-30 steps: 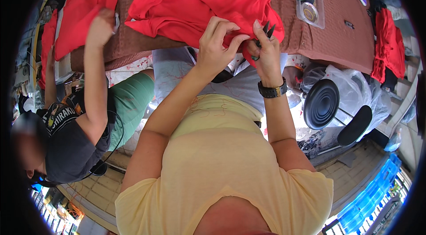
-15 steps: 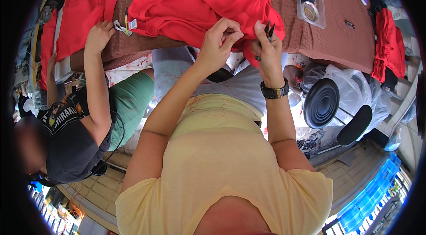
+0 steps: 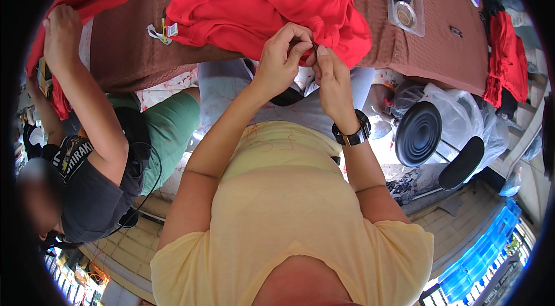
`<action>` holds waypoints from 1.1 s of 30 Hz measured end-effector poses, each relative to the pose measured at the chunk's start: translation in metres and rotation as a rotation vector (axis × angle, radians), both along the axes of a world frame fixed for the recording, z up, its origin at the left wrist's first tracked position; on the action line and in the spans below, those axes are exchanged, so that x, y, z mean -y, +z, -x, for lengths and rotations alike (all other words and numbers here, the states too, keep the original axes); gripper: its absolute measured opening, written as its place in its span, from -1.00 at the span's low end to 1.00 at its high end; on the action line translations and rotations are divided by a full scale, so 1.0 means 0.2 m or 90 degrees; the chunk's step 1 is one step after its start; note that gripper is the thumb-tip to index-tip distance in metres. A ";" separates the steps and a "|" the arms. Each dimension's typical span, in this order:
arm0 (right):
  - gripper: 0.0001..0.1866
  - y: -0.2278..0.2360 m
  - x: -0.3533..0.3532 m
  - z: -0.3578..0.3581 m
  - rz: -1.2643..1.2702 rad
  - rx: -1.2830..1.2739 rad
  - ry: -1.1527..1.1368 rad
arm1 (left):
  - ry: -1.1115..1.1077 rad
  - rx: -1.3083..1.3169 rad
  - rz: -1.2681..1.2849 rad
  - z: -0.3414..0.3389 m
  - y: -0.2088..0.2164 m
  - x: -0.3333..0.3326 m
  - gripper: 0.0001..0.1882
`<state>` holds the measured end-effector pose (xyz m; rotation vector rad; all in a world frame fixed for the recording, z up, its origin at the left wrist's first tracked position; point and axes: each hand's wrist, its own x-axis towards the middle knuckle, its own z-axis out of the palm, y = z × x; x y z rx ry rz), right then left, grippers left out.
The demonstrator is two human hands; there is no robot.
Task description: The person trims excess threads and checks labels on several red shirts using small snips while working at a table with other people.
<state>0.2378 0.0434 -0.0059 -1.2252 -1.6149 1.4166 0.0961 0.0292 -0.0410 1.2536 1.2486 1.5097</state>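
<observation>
A heap of red cloth garments point(image 3: 260, 2) lies on the brown-covered table in front of me. At its near edge my left hand point(image 3: 284, 58) is closed in a pinch; what sits between finger and thumb is too small to make out. My right hand point(image 3: 332, 74), with a black watch on the wrist, is closed around small dark thread snips point(image 3: 315, 46). Their tip meets the left fingertips, and most of the tool is hidden by my fingers.
On the left a co-worker point(image 3: 87, 173) handles a red garment point(image 3: 107, 0). A yellow-and-white tool point(image 3: 159, 34) lies beside the heap. To the right are a clear plastic box point(image 3: 413, 22), red garments point(image 3: 504, 60) hanging past the table edge, and a black stool point(image 3: 419, 134).
My right hand has moved left and brought the snips to my left fingertips. The co-worker has pulled the red garments leftward, baring brown tablecloth.
</observation>
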 end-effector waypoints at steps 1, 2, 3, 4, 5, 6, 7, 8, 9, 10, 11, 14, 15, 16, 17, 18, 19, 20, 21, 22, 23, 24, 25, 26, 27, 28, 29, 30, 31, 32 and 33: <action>-0.54 0.00 -0.01 0.01 0.009 -0.002 -0.001 | 0.012 -0.013 -0.015 0.00 0.00 0.00 -0.94; -0.54 -0.01 -0.01 0.01 0.019 -0.003 -0.002 | 0.024 -0.026 -0.029 0.00 0.00 -0.01 -0.93; -0.53 -0.02 -0.02 0.02 0.028 -0.019 -0.004 | 0.012 -0.038 -0.021 0.01 0.00 -0.01 -0.94; -0.53 -0.04 -0.03 0.02 0.037 -0.034 -0.007 | -0.002 -0.050 -0.013 0.01 0.00 0.00 -0.94; -0.53 -0.06 -0.04 0.02 0.046 -0.049 -0.010 | -0.015 -0.062 -0.004 0.02 0.01 0.00 -0.94; -0.54 -0.06 -0.05 0.02 0.038 -0.046 -0.008 | -0.016 -0.066 -0.008 0.02 0.01 0.00 -0.94; -0.55 -0.07 -0.05 0.02 0.031 -0.042 -0.005 | -0.016 -0.070 -0.012 0.02 0.01 0.00 -0.93; -0.56 -0.07 -0.05 0.02 0.025 -0.038 -0.002 | -0.016 -0.074 -0.015 0.02 0.01 0.00 -0.93; -0.57 -0.08 -0.06 0.01 0.071 -0.091 0.001 | -0.031 -0.109 -0.018 0.03 0.01 0.01 -0.91; -0.58 -0.09 -0.06 0.00 0.118 -0.143 0.002 | -0.048 -0.143 -0.022 0.04 0.03 0.01 -0.90; -0.59 -0.09 -0.07 -0.01 0.164 -0.195 0.002 | -0.065 -0.177 -0.026 0.06 0.04 0.02 -0.88; -0.59 -0.02 -0.08 -0.08 0.076 -0.185 -0.034 | -0.013 -0.417 -0.075 0.13 0.10 0.07 -0.83; -0.62 -0.01 -0.08 -0.08 0.006 -0.135 -0.068 | 0.007 -0.393 -0.069 0.13 0.09 0.06 -0.81; -0.64 0.01 -0.08 -0.07 -0.065 -0.089 -0.097 | 0.033 -0.371 -0.063 0.15 0.08 0.03 -0.79; -0.66 0.02 -0.08 -0.05 -0.137 -0.042 -0.125 | 0.058 -0.349 -0.057 0.16 0.07 0.01 -0.78; -0.71 0.01 -0.07 -0.02 -0.162 -0.027 -0.136 | 0.041 -0.275 -0.061 0.16 0.04 -0.01 -0.74; -0.70 0.00 -0.08 -0.01 -0.213 -0.003 -0.152 | 0.036 -0.239 -0.040 0.14 0.04 -0.03 -0.74; -0.68 -0.01 -0.09 0.00 -0.264 0.021 -0.168 | 0.031 -0.203 -0.019 0.13 0.04 -0.05 -0.73; -0.62 -0.03 -0.12 -0.01 -0.299 0.045 -0.150 | 0.027 -0.168 0.002 0.12 0.04 -0.06 -0.72; -0.54 -0.02 -0.13 0.00 -0.333 0.069 -0.134 | 0.025 -0.160 0.010 0.11 0.05 -0.07 -0.74; -0.57 -0.01 -0.13 -0.01 -0.254 0.033 -0.115 | 0.023 -0.153 0.018 0.10 0.07 -0.07 -0.75; -0.61 0.01 -0.13 -0.01 -0.175 -0.003 -0.096 | 0.021 -0.146 0.026 0.10 0.08 -0.07 -0.77; -0.64 0.03 -0.13 -0.01 -0.096 -0.040 -0.076 | 0.017 -0.146 0.023 0.10 0.10 -0.07 -0.79; -0.70 0.01 -0.14 -0.02 -0.128 -0.054 -0.059 | 0.013 -0.146 0.020 0.09 0.11 -0.06 -0.82; -0.75 -0.03 -0.16 -0.03 -0.160 -0.068 -0.042 | 0.009 -0.145 0.017 0.09 0.12 -0.06 -0.84; -0.81 -0.04 -0.17 -0.02 -0.191 -0.083 -0.025 | -0.006 -0.128 0.034 0.10 0.11 -0.05 -0.86; -0.84 -0.03 -0.17 -0.03 -0.176 -0.079 -0.026 | -0.022 -0.110 0.051 0.11 0.10 -0.05 -0.88; -0.88 -0.03 -0.17 -0.03 -0.160 -0.075 -0.027 | -0.037 -0.092 0.067 0.12 0.08 -0.05 -0.89; -0.91 -0.02 -0.17 -0.02 -0.145 -0.072 -0.027 | -0.028 -0.074 0.037 0.12 0.06 -0.05 -0.88; -0.91 -0.02 -0.18 -0.01 -0.147 -0.089 -0.039 | -0.018 -0.057 0.007 0.13 0.04 -0.06 -0.87; -0.90 -0.04 -0.18 0.00 -0.150 -0.106 -0.051 | -0.009 -0.039 -0.023 0.14 0.02 -0.06 -0.86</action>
